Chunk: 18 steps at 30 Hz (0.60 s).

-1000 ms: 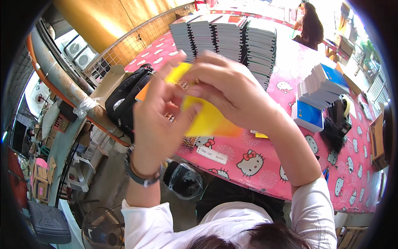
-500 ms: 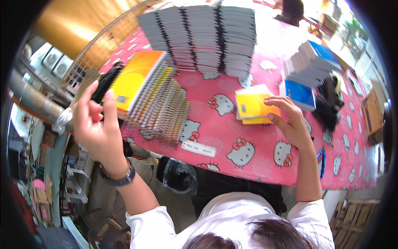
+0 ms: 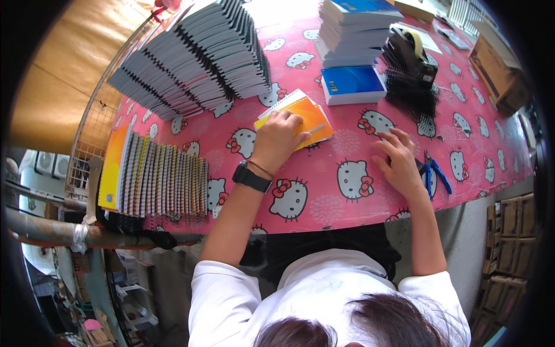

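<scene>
Nearest, the person's right hand (image 3: 399, 162) lies flat on the pink cat-print counter (image 3: 324, 191), fingers spread, its grip open on nothing; half a second ago it rested on the orange booklet. Just right of it lie blue-handled pliers (image 3: 435, 173). The left hand (image 3: 279, 136), earlier raised off the counter's left edge, now presses palm-down on that one orange booklet (image 3: 309, 118), grip open. At left one fanned row of spiral-bound books (image 3: 156, 179) stands on edge. Farther off are one blue booklet (image 3: 352, 84), one black tape dispenser (image 3: 410, 52), and several tall stacks of bound books (image 3: 196, 58).
</scene>
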Motion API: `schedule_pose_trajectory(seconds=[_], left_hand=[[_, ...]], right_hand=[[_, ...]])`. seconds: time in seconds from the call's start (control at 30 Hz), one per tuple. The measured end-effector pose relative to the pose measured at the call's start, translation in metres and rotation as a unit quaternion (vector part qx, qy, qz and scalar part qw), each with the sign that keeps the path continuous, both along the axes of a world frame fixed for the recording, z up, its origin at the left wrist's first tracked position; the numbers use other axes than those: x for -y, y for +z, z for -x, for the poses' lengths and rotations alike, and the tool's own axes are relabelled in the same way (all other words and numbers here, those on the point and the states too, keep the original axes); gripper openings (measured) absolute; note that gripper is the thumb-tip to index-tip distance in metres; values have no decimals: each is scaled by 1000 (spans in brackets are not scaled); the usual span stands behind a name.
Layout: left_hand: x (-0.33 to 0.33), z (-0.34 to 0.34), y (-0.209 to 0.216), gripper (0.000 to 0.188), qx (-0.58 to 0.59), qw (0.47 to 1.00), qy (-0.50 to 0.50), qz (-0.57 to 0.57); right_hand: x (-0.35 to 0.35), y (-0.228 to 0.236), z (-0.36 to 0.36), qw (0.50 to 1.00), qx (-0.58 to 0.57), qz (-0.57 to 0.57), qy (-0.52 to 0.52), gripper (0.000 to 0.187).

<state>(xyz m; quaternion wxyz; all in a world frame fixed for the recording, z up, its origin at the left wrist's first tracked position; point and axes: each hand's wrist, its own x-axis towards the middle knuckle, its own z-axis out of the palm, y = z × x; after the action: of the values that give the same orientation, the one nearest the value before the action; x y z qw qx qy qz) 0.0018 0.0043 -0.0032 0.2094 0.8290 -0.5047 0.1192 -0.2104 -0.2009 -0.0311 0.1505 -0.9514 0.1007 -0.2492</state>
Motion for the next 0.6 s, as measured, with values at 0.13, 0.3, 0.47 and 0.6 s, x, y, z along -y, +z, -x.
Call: schedule_pose_trajectory(seconds=[0.13,0.3,0.47,0.6], left_hand=[[4,-9,4,34,24,999,-31,-14],[9,-56,-12,37,-50,997,48,-25],[4,-90,-9,31,-282,957,33,-52],[5,-61,33,23,-244,966,53,64]], right_hand=[[-12,2,-20,991,76,-85,66,27],[-17,-4,-36,971,142,-153,114,26],[14,5,-23,972,162,-160,52,20],[88,3,-11,986,110,-83,-90,15]])
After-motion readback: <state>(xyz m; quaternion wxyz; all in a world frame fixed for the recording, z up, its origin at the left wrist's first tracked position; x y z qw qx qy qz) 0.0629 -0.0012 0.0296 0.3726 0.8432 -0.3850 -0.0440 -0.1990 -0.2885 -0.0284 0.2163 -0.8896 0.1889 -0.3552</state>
